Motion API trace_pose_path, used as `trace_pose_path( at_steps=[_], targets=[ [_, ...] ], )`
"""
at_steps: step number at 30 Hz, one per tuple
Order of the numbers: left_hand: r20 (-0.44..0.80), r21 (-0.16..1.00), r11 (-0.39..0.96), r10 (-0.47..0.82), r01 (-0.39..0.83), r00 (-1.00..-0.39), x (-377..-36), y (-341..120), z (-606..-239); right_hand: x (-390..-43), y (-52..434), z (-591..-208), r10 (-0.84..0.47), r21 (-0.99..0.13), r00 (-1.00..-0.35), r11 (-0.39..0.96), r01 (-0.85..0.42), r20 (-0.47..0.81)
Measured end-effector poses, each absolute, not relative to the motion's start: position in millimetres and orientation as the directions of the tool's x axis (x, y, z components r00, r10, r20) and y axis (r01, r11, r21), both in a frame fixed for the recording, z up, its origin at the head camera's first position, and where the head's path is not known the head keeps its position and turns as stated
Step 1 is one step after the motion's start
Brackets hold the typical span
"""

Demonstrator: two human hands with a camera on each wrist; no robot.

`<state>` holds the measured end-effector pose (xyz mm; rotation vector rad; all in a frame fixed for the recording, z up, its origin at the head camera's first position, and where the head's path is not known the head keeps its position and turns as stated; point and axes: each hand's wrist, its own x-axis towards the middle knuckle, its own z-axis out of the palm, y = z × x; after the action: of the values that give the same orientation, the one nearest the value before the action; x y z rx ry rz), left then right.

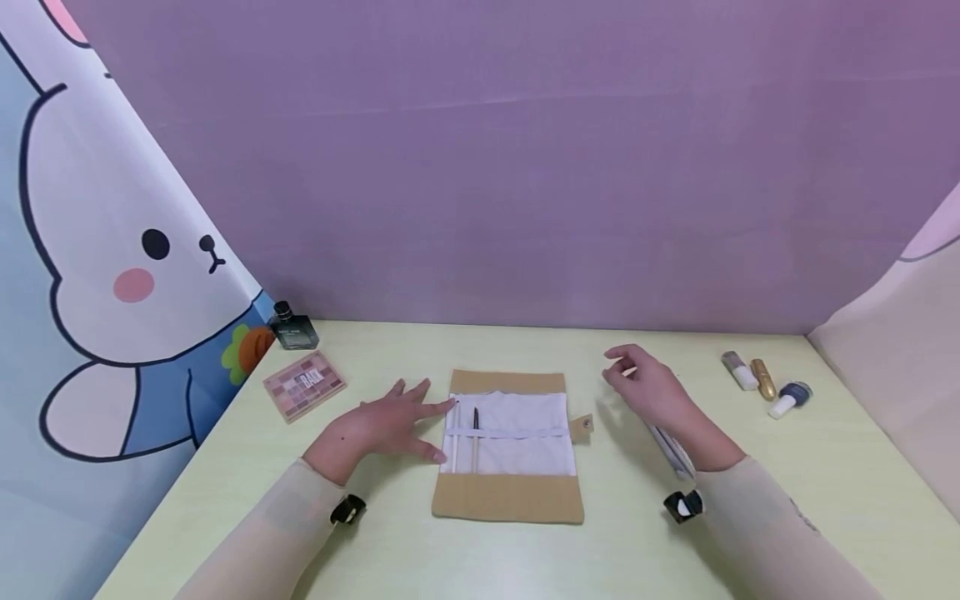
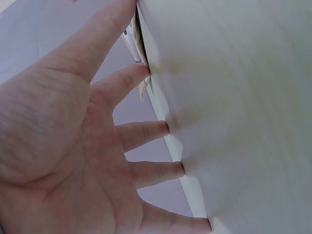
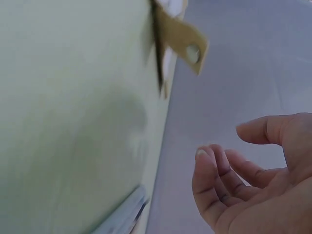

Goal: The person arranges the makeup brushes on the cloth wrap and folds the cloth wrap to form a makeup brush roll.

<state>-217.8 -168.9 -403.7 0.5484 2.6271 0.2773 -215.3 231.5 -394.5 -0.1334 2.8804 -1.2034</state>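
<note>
The head camera looked down and forward across the table (image 1: 225, 467); each wrist camera sat close beneath its palm, facing the tabletop, both sharing the brush roll's (image 1: 510, 500) edge.

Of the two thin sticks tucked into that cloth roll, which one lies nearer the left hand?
The white one. It sits at the roll's left edge, right by the left hand's fingertips; the dark-tipped brush lies just to its right, farther away.
</note>
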Motion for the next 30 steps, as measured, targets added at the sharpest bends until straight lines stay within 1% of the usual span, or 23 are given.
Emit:
trace_pose_path(
  at_steps=[5,13,30],
  targets=[
    [-0.373,0.28,0.899,0.425,0.337,-0.825,-217,-169,-404,-210,250,-401,-0.086,-0.694,-0.996,0.716,-0.074,0.017],
    [-0.375,0.28,0.9,0.423,0.334,-0.825,-218,-169,-404,-207,269,-410,-0.106,-0.636,-0.992,0.771,-0.042,-0.064],
    [-0.369,0.278,0.902,0.418,0.331,-0.83,-218,-171,-406,-209,268,-412,-0.151,-0.623,-0.981,0.781,-0.045,-0.119]
  ],
)
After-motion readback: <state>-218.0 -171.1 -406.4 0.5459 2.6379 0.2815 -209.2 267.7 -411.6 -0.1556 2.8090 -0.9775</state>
